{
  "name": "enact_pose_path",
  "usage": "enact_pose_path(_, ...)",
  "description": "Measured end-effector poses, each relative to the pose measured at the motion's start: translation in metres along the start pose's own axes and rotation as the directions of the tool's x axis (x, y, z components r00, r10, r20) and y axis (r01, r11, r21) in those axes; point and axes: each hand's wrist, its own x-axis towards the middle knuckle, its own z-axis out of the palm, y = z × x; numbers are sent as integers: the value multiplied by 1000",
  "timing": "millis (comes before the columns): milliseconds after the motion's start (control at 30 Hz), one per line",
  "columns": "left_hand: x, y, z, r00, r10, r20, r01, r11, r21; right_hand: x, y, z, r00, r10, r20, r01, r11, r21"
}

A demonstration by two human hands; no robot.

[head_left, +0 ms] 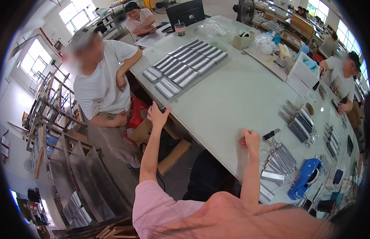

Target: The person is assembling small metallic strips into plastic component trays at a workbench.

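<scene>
My left hand is at the table's left edge, its thumb and fingers around a small black object whose kind I cannot make out. Over the right part of the pale table top, my right hand has its fingers curled; whatever they hold, if anything, is hidden. A small black-and-silver object lies just right of that hand. Closer to me on that side is a fanned pile of silver strips with wires. Rows of silver, ribbed metal blocks lie on a flat sheet at the far left.
A blue tape dispenser stands at the right, near more bundles of wired strips. A person in a white shirt stands by the left edge; another person works across at the right. A monitor and a cup are at the back.
</scene>
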Motion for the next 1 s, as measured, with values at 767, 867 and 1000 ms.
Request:
enact_pose_path(767, 6, 16, 10, 998, -58, -26, 50, 967, -249, 25, 11, -12, 998, -28, 57, 42, 959, -279)
enact_pose_path(867, 12, 26, 20, 998, -31, -49, 18, 969, -246, 27, 11, -15, 999, -46, 12, 47, 966, -254)
enact_pose_path(1000, 21, 8, 23, 988, 34, -153, -72, 964, -255, 47, 30, -11, 991, -127, 35, 129, 888, -441)
